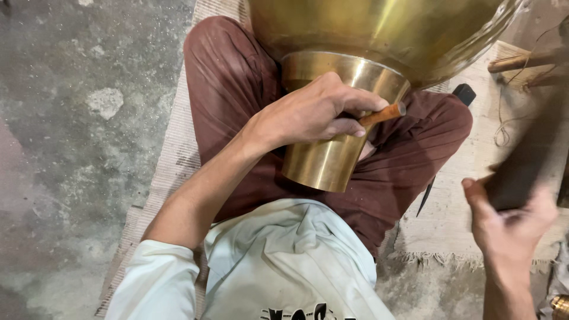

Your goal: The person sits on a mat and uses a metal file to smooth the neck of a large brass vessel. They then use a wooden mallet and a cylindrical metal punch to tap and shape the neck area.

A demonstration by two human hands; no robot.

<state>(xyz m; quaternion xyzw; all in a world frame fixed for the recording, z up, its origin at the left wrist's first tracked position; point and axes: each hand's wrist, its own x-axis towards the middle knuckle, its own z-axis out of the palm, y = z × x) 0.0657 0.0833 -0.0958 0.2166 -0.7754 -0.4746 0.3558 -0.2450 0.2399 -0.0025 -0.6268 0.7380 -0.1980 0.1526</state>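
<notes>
A large brass vessel [379, 29] with a flared bowl and a cylindrical neck [326, 160] lies across my lap, on my crossed legs in brown trousers [231, 77]. My left hand [314, 112] rests against the neck and grips a short tool with an orange-brown wooden handle [384, 112]. My right hand [510, 222] is off to the right, above the mat, closed on a dark flat object [527, 166] that is blurred by motion.
I sit on a woven pale mat [172, 160] over a grey concrete floor [71, 148]. A thin black tool [427, 198] lies by my right knee. Wooden sticks [521, 61] and a loose cord [504, 127] lie at the upper right.
</notes>
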